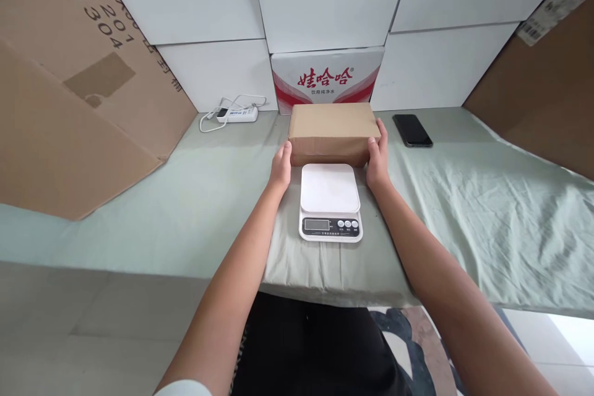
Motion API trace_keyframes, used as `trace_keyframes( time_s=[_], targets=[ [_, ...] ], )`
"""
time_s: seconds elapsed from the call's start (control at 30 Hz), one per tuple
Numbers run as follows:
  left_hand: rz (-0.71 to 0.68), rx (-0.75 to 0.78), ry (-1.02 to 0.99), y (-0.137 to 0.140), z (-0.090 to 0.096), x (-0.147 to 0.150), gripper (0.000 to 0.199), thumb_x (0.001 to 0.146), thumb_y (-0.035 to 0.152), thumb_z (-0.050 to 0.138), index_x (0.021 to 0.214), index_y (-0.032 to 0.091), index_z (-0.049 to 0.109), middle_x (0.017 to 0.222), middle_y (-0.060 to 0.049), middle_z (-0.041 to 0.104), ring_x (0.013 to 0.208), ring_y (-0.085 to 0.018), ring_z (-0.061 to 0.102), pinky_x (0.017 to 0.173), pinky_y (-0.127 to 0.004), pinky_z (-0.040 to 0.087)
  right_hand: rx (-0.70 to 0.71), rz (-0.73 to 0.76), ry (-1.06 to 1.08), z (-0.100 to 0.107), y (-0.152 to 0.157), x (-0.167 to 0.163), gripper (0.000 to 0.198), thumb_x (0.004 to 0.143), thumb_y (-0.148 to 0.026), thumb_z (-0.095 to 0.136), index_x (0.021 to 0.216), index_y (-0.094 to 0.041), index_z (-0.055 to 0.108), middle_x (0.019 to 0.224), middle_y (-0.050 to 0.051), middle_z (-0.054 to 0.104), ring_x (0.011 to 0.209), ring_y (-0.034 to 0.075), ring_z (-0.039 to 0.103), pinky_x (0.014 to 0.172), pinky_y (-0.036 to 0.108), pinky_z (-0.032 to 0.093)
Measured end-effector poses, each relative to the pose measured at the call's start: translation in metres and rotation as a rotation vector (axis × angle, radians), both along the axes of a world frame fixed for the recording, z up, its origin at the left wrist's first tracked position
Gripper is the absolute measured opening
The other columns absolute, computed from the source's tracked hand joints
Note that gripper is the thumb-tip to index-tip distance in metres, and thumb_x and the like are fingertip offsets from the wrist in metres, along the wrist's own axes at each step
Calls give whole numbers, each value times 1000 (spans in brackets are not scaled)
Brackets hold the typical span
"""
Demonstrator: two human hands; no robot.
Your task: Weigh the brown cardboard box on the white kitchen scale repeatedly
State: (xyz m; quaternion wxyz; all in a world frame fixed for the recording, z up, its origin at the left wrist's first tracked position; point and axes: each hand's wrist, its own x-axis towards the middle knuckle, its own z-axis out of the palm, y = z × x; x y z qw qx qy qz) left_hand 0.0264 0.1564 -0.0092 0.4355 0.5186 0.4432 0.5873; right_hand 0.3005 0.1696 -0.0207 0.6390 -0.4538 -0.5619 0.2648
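A closed brown cardboard box [333, 120] is gripped between my two hands, just behind a kitchen scale. My left hand [281, 166] presses on its left end, thumb up along the near corner. On the right end, my right hand [378, 158] has its thumb on the near face and its fingers round the side. The white kitchen scale [330, 189] lies on the cloth between my forearms, its platform bare and its display blank. Whether the box rests on the cloth or is slightly raised, I cannot tell.
Behind the box stands a white and red carton [327, 77] against white panels. A white power strip [237, 114] with a cable lies back left, a black phone [413, 130] back right. Large cardboard sheets [69, 93] flank both sides. Pale green cloth [213, 198] covers the table.
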Motion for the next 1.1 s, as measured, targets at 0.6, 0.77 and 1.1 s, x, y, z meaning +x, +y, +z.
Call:
trace_keyframes(
  time_s=[0.6,0.77,1.1],
  targets=[
    [19,10,-15,-4,0,3,90,93,96,50,144,24,71,161,-14,72,158,-36,63,138,-55,46,-47,-5,39,16,-20,-8,108,84,-90,63,171,-30,41,186,9,39,177,35,30,150,63,14],
    [-15,33,-15,-5,3,3,93,92,97,51,147,25,70,165,-14,69,162,-37,59,140,-57,43,-55,51,44,14,-19,-6,102,87,-88,63,171,-35,40,188,5,36,177,34,30,149,63,18],
    [26,26,-9,-4,6,3,94,90,98,52,148,26,68,167,-14,68,163,-36,57,140,-51,43,-36,55,-8,11,-15,-6,98,90,-86,60,173,-37,40,190,3,35,177,34,32,149,63,19]
  ],
)
